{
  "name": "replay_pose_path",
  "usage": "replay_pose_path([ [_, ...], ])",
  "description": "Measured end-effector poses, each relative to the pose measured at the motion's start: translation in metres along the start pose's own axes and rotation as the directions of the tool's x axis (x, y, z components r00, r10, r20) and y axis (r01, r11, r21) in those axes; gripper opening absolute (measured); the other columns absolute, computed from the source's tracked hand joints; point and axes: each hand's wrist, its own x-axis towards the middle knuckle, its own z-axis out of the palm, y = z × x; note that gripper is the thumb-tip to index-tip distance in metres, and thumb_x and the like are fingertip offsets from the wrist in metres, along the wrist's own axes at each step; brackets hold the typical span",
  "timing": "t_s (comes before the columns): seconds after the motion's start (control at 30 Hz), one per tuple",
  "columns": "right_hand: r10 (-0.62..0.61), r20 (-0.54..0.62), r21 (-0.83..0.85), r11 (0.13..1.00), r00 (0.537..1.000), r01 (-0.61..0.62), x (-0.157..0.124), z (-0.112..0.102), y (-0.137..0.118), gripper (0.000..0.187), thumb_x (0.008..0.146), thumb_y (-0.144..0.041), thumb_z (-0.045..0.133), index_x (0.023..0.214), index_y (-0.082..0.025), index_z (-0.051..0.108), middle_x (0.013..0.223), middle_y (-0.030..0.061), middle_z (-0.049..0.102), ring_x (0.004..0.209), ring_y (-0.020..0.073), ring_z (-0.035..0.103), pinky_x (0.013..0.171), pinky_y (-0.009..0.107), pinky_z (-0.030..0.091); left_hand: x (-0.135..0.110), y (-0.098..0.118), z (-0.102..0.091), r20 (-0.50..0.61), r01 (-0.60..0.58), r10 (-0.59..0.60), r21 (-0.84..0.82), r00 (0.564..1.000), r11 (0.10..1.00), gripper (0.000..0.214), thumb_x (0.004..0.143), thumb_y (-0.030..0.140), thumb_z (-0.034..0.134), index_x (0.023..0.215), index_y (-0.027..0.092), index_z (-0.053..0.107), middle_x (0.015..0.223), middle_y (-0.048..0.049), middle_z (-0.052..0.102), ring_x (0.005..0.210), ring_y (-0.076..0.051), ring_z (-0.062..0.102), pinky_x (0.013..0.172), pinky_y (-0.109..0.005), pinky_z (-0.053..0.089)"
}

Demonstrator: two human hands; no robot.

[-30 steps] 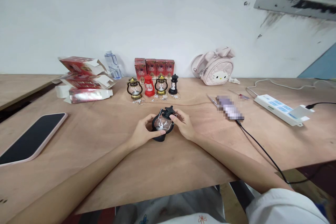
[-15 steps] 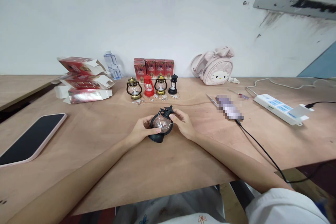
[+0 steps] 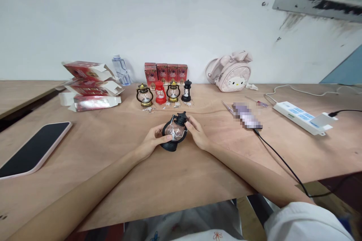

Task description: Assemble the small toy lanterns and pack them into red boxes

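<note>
A small black lantern (image 3: 175, 132) with a clear round globe and a thin wire handle is tilted, its top leaning right. My left hand (image 3: 151, 140) grips its lower left side, the thumb lying across the globe. At the upper right, my right hand (image 3: 197, 131) has its fingers closed around the rim and wire near the cap. Behind stand a bronze-coloured lantern (image 3: 144, 96), a red lantern (image 3: 160, 93), a second bronze-coloured lantern (image 3: 173, 92) and a slim black lantern (image 3: 186, 91).
Red boxes (image 3: 167, 73) stand against the wall. Opened cartons (image 3: 94, 89) and a water bottle (image 3: 121, 70) are at the back left, a phone (image 3: 35, 150) at left. A pink bag (image 3: 234, 77), a pixelated phone (image 3: 247, 116) and a power strip (image 3: 301, 116) lie right.
The black lantern has turned slightly and shifted up a little. My right thumb has slid back from the globe's edge; my left hand keeps its hold.
</note>
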Motion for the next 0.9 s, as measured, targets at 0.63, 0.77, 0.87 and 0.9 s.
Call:
replay_pose_path([
  [0.63, -0.009, -0.260, -0.119, 0.993, 0.965, -0.023, 0.006, -0.001, 0.008, 0.054, 0.067, -0.034, 0.075, 0.113, -0.021, 0.050, 0.117, 0.0072, 0.062, 0.108, 0.0200, 0.059, 0.099, 0.039, 0.044, 0.010, -0.011, -0.036, 0.214, -0.197, 0.011, 0.877, 0.977, 0.438, 0.062, 0.089, 0.053, 0.044, 0.141, 0.020, 0.038, 0.150, -0.0116, 0.035, 0.142, -0.028, 0.026, 0.118, -0.051, 0.010],
  [0.77, -0.066, -0.478, -0.257, 0.964, 0.876, -0.067, 0.015, -0.019, 0.024, 0.056, 0.068, -0.032, 0.073, 0.116, -0.019, 0.047, 0.120, 0.0099, 0.059, 0.110, 0.0216, 0.057, 0.100, 0.042, 0.041, 0.014, -0.004, -0.059, 0.199, -0.173, -0.063, 0.940, 0.978, 0.293, 0.057, 0.091, 0.054, 0.039, 0.143, 0.029, 0.035, 0.154, -0.0057, 0.027, 0.145, -0.027, 0.018, 0.116, -0.056, 0.006],
  [0.87, -0.115, -0.561, -0.345, 0.933, 0.820, -0.105, 0.021, -0.037, 0.033, 0.057, 0.070, -0.030, 0.068, 0.121, -0.018, 0.044, 0.123, 0.0113, 0.056, 0.114, 0.0223, 0.053, 0.103, 0.044, 0.038, 0.002, 0.007, -0.077, 0.153, -0.128, -0.096, 0.966, 0.984, 0.226, 0.056, 0.093, 0.052, 0.034, 0.145, 0.032, 0.028, 0.155, -0.0035, 0.024, 0.145, -0.025, 0.018, 0.116, -0.056, 0.008],
  [0.9, -0.129, -0.572, -0.374, 0.920, 0.810, -0.117, 0.022, -0.043, 0.035, 0.057, 0.071, -0.030, 0.066, 0.121, -0.018, 0.043, 0.124, 0.0117, 0.055, 0.115, 0.0226, 0.052, 0.103, 0.044, 0.037, -0.007, 0.011, -0.083, 0.122, -0.100, -0.110, 0.977, 0.986, 0.190, 0.056, 0.094, 0.051, 0.032, 0.146, 0.032, 0.026, 0.155, -0.0032, 0.025, 0.145, -0.025, 0.019, 0.116, -0.056, 0.010],
])
